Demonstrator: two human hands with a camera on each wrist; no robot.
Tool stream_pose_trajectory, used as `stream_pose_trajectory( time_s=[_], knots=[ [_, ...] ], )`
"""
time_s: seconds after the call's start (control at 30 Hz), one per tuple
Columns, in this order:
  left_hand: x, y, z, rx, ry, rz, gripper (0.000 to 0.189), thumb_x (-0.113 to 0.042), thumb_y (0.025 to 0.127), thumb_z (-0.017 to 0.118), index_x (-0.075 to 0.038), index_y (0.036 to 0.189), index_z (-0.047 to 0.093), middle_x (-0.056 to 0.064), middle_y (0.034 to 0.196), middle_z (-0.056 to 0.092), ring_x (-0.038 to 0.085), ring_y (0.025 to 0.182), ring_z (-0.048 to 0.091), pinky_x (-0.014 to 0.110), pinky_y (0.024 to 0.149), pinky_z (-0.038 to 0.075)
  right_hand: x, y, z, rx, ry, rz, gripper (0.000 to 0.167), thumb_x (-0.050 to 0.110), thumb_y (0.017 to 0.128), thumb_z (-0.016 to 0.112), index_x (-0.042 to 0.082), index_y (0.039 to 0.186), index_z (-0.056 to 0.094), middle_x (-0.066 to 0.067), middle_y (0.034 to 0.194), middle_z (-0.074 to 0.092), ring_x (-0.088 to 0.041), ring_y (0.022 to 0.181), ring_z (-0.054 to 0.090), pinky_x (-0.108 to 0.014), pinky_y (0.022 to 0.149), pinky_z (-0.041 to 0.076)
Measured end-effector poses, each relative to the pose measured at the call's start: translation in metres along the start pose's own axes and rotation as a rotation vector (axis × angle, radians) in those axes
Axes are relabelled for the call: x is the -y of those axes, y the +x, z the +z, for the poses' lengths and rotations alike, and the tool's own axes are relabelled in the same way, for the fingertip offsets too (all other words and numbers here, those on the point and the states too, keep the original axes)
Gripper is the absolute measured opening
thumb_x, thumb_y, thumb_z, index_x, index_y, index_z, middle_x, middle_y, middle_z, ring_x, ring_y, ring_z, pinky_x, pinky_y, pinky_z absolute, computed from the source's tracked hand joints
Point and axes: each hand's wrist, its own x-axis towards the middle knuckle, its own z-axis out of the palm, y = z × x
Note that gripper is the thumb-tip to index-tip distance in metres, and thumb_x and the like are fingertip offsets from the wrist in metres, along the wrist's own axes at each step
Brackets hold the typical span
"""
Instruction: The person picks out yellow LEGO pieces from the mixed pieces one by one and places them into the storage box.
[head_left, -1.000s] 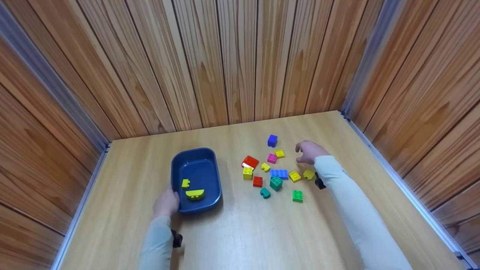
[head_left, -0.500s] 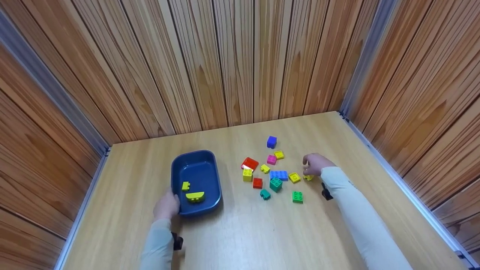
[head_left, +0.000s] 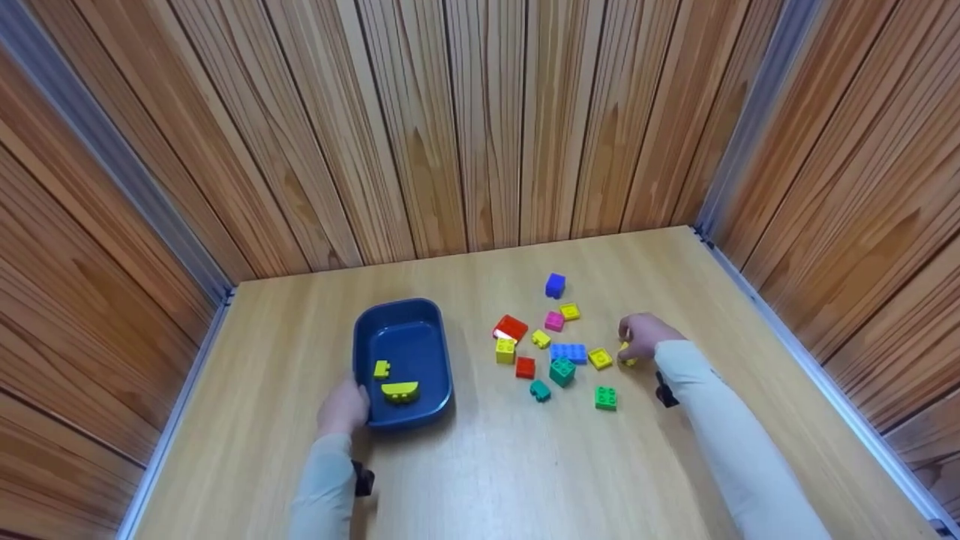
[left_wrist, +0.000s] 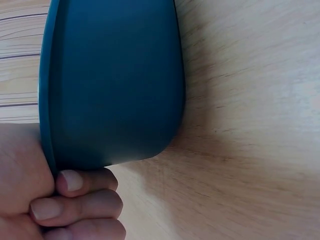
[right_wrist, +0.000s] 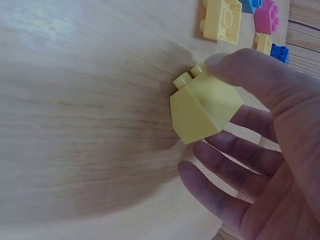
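My left hand grips the rim of a dark blue tray at its near left corner. Its fingers curl under the rim in the left wrist view, against the tray wall. Two yellow toy bricks lie in the tray, a small one and a curved one. Right of the loose pile, my right hand pinches a yellow toy brick with slanted faces. In the right wrist view the thumb touches it near the studs and the fingers lie on its other side.
Several loose bricks lie mid-table, among them a blue brick, a dark green one, a bright green one, a red one and a purple-blue one. Wood-panelled walls enclose the table's back and sides.
My right hand has come down and nearer onto the yellow brick at the right of the pile and taken hold of it. My left hand stays on the tray. The head view has shifted slightly.
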Motion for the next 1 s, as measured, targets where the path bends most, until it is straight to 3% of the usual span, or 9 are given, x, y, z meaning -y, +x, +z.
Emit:
stream_pose_trajectory(
  time_s=[0.33,0.67,0.9,1.0],
  knots=[
    [0.002,0.004,0.002,0.016,-0.001,-0.020,0.053,-0.021,0.104,0.033,0.003,0.149,0.021,0.026,0.148,0.032,0.043,0.132,0.035,0.056,0.104,0.031,-0.001,0.001,0.000,0.030,0.013,0.013,0.038,0.020,0.075,0.081,0.006,0.105,0.064,-0.011,0.099,0.060,-0.027,0.083,0.055,-0.038,0.069,0.049],
    [0.001,0.003,0.001,0.007,0.010,-0.012,0.053,-0.021,0.104,0.034,0.004,0.149,0.019,0.026,0.149,0.029,0.043,0.134,0.031,0.056,0.105,0.029,-0.004,0.008,0.001,0.037,0.015,0.015,0.029,0.011,0.076,0.079,0.005,0.101,0.065,-0.010,0.093,0.060,-0.026,0.079,0.055,-0.036,0.065,0.048],
    [0.001,0.003,0.001,-0.018,0.079,0.000,0.054,-0.019,0.103,0.035,0.007,0.147,0.021,0.028,0.145,0.035,0.044,0.129,0.039,0.056,0.103,0.033,-0.003,0.009,-0.002,0.060,-0.025,0.012,0.025,0.010,0.074,0.079,0.006,0.095,0.066,-0.009,0.091,0.059,-0.026,0.078,0.054,-0.036,0.063,0.047],
    [0.001,0.003,0.001,-0.006,0.058,-0.014,0.054,-0.020,0.103,0.034,0.006,0.149,0.018,0.027,0.148,0.030,0.043,0.132,0.035,0.056,0.104,0.031,0.001,0.008,-0.006,0.065,-0.016,0.020,0.022,0.009,0.075,0.078,0.007,0.094,0.066,-0.009,0.090,0.060,-0.026,0.078,0.055,-0.035,0.063,0.047]
  ],
)
